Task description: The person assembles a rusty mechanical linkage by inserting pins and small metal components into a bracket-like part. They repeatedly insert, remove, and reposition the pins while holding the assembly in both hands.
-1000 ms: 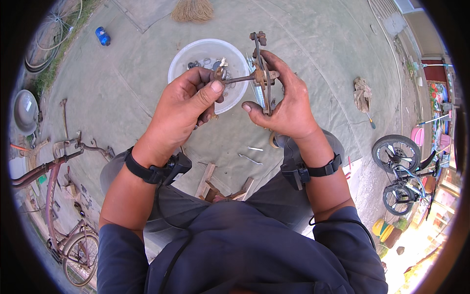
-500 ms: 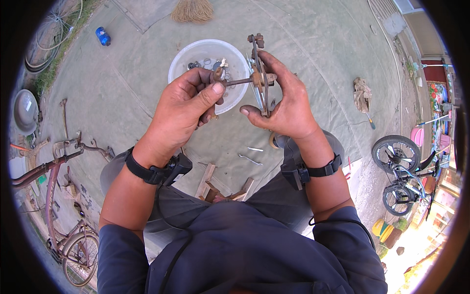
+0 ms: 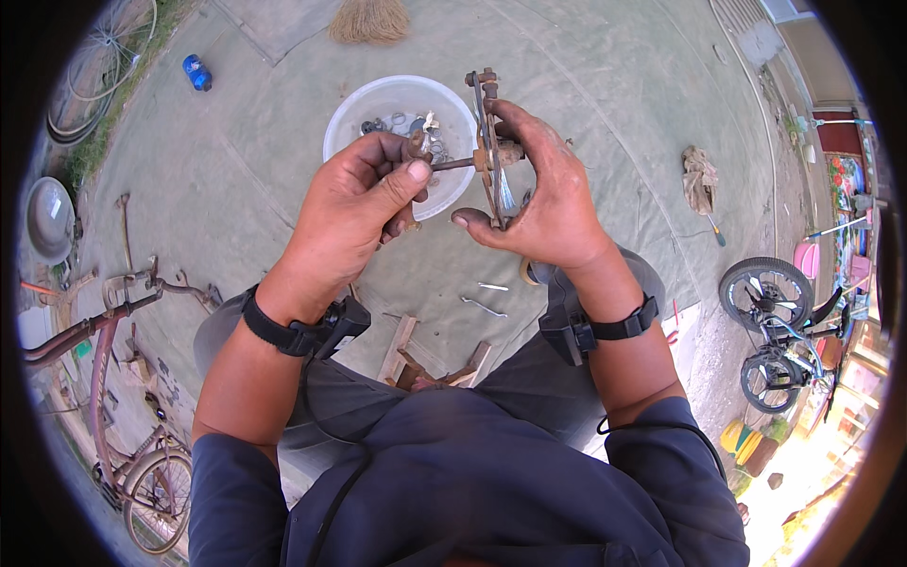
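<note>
Above the basin I hold a rusty metal assembly between both hands. It has a flat, rounded plate (image 3: 489, 161) seen nearly edge-on, with a bolt and nut at its upper end, and a thin rod (image 3: 455, 164) running left from its middle. My left hand (image 3: 364, 194) is closed, pinching the rod's left end along with a small rusty piece between thumb and fingers. My right hand (image 3: 553, 189) curves around the plate from the right, fingers near its upper part and thumb at its lower edge. The rod's end is hidden in my left fingers.
Below lies a white basin (image 3: 345, 118) holding small metal parts. Two wrenches (image 3: 484, 307) and a wooden block (image 3: 402, 345) lie near my legs. A straw broom (image 3: 370, 21) and a blue can (image 3: 197, 72) are farther off. Bicycles (image 3: 156, 487) stand at the sides.
My right hand and the plate have shifted slightly left, so less of the rod shows between the plate and my left hand. The left hand has stayed in place.
</note>
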The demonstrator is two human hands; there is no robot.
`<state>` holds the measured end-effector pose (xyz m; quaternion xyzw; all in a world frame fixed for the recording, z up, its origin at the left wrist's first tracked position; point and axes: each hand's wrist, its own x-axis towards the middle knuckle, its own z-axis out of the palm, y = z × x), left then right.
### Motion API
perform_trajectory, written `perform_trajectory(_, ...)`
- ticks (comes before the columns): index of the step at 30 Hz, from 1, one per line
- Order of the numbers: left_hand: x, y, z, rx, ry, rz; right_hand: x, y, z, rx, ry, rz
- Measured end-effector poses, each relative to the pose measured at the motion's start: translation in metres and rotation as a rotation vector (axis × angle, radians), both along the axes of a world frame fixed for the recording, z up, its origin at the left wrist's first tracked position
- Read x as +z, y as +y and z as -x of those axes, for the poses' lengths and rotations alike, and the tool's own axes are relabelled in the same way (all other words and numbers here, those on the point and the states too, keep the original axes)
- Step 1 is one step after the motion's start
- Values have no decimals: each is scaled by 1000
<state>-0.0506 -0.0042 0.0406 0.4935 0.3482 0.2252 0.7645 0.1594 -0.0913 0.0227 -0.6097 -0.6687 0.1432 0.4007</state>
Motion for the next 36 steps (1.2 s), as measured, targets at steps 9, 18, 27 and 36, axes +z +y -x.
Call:
perform_trajectory(9, -3, 0, -1, 34, -1, -30, 3, 2, 5, -95, -34, 10)
perform_trajectory(18, -3, 1, -2, 33, 13, -30, 2, 3, 5, -125, -56, 22)
perform_trajectory(27, -5, -1, -5, 33, 35, -10, 0, 2, 4, -96, -90, -8)
perform_trajectory(36, -5, -1, -4, 41, 65, -10, 3, 2, 5, -126, -127, -33)
